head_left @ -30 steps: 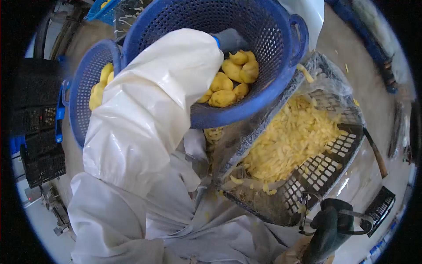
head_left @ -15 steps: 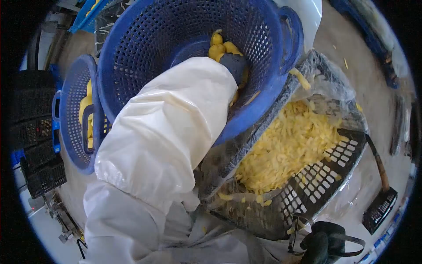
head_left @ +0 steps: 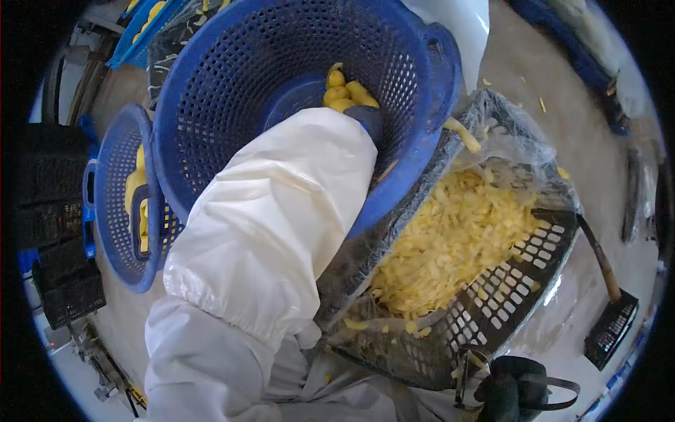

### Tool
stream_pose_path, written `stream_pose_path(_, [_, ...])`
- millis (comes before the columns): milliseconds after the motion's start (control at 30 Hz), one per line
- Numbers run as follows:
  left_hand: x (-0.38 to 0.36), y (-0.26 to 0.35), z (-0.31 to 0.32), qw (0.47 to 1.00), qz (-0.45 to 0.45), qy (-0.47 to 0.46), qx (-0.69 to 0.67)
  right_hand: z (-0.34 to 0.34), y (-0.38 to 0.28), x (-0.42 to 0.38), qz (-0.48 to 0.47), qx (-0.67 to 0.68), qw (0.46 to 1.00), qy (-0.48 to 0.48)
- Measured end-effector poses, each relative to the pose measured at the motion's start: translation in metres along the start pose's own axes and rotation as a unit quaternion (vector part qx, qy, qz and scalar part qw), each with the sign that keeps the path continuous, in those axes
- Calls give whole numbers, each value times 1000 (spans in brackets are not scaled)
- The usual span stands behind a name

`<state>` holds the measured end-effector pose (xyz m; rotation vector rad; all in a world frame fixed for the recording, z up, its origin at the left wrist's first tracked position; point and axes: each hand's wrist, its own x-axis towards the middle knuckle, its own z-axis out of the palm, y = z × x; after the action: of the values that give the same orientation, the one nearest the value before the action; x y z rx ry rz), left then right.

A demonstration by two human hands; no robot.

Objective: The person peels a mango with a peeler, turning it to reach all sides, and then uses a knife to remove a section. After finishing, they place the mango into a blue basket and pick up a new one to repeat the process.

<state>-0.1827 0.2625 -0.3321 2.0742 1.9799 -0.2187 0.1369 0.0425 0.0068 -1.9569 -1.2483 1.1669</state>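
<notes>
My left hand, in a dark glove, reaches down into a large blue perforated basket. The white sleeve hides most of it, and its fingers are out of sight. Right beside it in the basket lie several yellow, mango-like fruits. At the bottom right, my right hand, also dark-gloved, is closed on a thin-framed peeler. A dark loop sticks out on that hand's right side. Near the right hand stands a black slotted crate, lined with clear plastic and holding a heap of yellow peelings.
A smaller blue basket with yellow fruits stands at the left. Black crates are stacked beyond it. A small black slotted thing with a brown handle lies at the far right. White material hangs behind the large basket.
The view has shifted slightly. My left hand has moved in the basket, and more of it is now hidden behind the sleeve. My right hand stays in nearly the same place with the peeler.
</notes>
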Motion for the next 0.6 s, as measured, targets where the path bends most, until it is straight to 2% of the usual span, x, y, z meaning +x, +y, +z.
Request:
stream_pose_path(167, [-10,-24,-25,997,5,-41,-59,-13,2,-18,-12,13,1000,4])
stream_pose_path(233, [-27,-32,-65,992,-47,-20,-115,-18,4,-29,-19,26,999,4])
stream_pose_path(267, [-36,-33,-91,984,-79,-73,-140,-21,6,-34,-22,35,999,2])
stream_pose_path(367, [-76,-42,-145,957,-100,-20,-270,-24,7,-53,-16,72,997,-4])
stream_pose_path(400, [-111,-27,-182,932,-77,1,-354,-26,3,-61,-4,115,993,-3])
stream_pose_path(500, [-154,-20,-217,808,-30,37,-587,-27,8,-70,-65,202,975,-64])
stream_pose_path(533, [-173,-10,-234,773,-27,34,-634,-28,2,-72,-44,202,976,-74])
stream_pose_path(600, [-214,16,-266,692,-15,21,-721,-27,5,-73,-80,172,977,-92])
